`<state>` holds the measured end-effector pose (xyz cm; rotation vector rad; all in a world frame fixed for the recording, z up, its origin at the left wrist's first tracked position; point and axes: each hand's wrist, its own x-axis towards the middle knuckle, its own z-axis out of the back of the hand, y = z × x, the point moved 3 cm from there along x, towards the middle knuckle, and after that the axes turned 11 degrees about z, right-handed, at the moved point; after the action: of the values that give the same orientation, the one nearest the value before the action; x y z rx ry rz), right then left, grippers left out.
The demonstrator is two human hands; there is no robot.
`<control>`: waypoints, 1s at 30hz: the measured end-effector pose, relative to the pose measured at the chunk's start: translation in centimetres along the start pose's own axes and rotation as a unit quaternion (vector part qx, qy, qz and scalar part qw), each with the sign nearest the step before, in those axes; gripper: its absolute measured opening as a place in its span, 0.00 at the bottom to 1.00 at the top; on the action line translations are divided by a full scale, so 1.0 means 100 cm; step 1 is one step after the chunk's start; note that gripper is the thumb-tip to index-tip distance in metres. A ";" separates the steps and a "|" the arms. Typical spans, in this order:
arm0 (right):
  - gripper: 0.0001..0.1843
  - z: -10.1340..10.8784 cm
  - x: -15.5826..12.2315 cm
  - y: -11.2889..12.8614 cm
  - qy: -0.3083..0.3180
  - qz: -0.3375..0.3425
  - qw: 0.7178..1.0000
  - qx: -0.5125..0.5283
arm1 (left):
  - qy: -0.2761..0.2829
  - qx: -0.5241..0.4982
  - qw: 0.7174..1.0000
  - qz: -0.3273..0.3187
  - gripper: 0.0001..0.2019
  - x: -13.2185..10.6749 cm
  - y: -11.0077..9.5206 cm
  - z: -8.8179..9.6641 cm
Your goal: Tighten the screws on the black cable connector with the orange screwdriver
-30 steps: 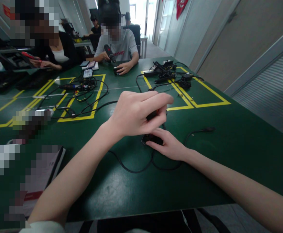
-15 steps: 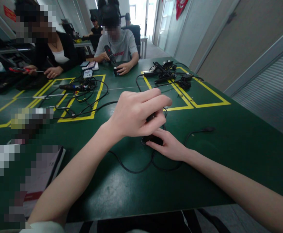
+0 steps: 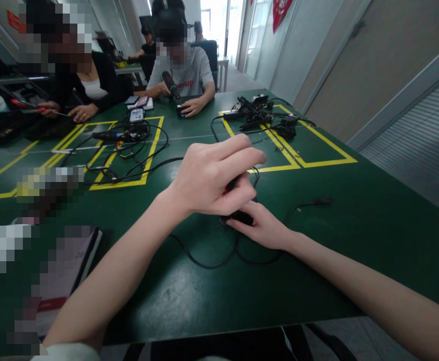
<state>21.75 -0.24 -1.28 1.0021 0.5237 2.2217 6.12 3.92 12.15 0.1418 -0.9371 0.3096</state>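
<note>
My left hand [image 3: 219, 175] is raised above the table, its fingers curled round a dark tool [image 3: 236, 184] with a spot of red. Most of that tool is hidden behind the fingers, so its exact kind does not show. Just below, my right hand [image 3: 262, 225] rests low at the table, thumb and fingers closed on a small black device [image 3: 241, 218]. The left hand covers part of this device. A thin black cable [image 3: 204, 266] loops on the table near my right hand, and a cable end with a black plug [image 3: 322, 201] lies to the right.
Yellow tape outlines mark the green table [image 3: 189, 301]. Tangled black cables [image 3: 136, 133] lie ahead left, and a heap of black parts [image 3: 255, 111] ahead right. A tablet-like thing [image 3: 87, 260] lies beside my left forearm. Across the table, a co-worker holds a power screwdriver [image 3: 171, 84].
My left hand has dipped very slightly and its curled fingers have shifted a little, so more red shows between them. My right hand stays in place on the black device.
</note>
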 end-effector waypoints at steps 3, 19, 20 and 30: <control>0.09 0.000 0.000 0.000 0.000 0.001 1.000 -0.002 | -0.011 0.004 1.000 -0.004 0.12 0.000 0.000 0.000; 0.11 0.002 0.001 0.001 0.005 -0.008 1.000 -0.013 | -0.026 0.035 0.999 -0.020 0.14 -0.001 0.002 -0.003; 0.11 0.002 0.001 0.001 0.005 -0.009 1.000 -0.013 | -0.024 0.034 0.999 -0.019 0.14 -0.001 0.002 -0.003; 0.11 0.001 0.000 0.000 0.009 -0.013 1.000 -0.013 | -0.039 0.021 0.999 -0.018 0.14 -0.001 0.001 -0.003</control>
<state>21.84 -0.18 -1.18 0.9580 0.5113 2.2111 6.24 4.06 11.91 0.2103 -1.0040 0.2918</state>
